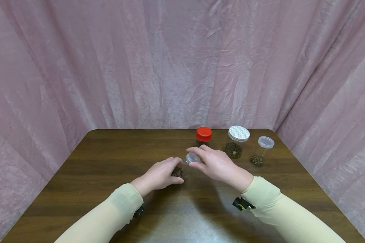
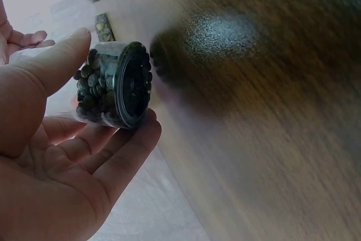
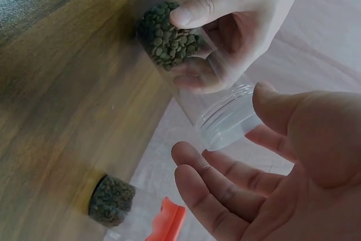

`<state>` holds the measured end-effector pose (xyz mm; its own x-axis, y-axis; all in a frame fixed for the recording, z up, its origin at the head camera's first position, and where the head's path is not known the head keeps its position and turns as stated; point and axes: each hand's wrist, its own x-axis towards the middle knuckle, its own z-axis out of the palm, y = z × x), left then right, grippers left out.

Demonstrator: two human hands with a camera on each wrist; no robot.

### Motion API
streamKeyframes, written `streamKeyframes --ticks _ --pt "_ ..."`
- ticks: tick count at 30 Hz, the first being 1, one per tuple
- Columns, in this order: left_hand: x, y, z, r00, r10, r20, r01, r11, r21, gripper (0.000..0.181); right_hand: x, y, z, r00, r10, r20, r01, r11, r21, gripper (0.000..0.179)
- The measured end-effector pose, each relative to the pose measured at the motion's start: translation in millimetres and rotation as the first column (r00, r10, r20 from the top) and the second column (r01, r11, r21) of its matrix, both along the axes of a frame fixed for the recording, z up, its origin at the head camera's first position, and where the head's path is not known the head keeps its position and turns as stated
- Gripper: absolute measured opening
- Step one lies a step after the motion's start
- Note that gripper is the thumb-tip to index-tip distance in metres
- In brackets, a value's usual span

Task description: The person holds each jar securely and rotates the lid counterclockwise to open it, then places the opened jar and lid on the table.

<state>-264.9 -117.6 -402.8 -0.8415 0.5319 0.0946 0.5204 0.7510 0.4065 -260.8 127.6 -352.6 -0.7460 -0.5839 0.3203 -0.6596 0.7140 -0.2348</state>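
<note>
Head view: left hand (image 1: 159,174) gripping, between its two and three o'clock, a clear jar (image 3: 192,94), brownish pellets (image 3: 172,46) in its base, translucent lid (image 1: 193,157); right hand (image 1: 214,163), lid at nine o'clock, grip indeterminable.

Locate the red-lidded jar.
In the head view, the red-lidded jar stands just right of centre near the far edge of the table, with the white-lidded jar as its neighbour to the right.
</note>
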Motion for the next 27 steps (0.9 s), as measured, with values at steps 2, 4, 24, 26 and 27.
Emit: streamKeyframes --ticks 2,4,24,26,27 --pt "-1.1 0.1 -0.7 1.0 0.0 0.005 0.0 1.0 0.004 0.052 0.1 0.3 -0.7 1.0 0.01 -0.003 -0.01 1.0 -0.001 0.047" --pt "-9.3 -4.7 -12.3 0.999 -0.029 -0.024 0.03 0.999 0.023 0.054 0.2 0.2 -1.4 1.0 0.017 0.002 -0.017 1.0 -0.003 0.046" --pt "-1.4 -1.3 -1.7 1.0 -0.007 -0.008 0.007 1.0 0.002 0.051 3.2 1.1 -4.0 0.998 0.046 0.038 -0.045 0.998 -0.036 0.049" --pt "-1.2 -1.1 -1.6 1.0 -0.007 -0.009 0.007 1.0 0.002 0.051 3.1 1.0 -4.7 0.998 0.047 0.039 -0.045 0.998 -0.034 0.048" --pt "-1.0 -1.1 -1.7 1.0 -0.006 -0.012 0.006 1.0 0.002 0.051 2.9 0.9 -5.1 0.998 0.048 0.038 -0.047 0.998 -0.033 0.048"
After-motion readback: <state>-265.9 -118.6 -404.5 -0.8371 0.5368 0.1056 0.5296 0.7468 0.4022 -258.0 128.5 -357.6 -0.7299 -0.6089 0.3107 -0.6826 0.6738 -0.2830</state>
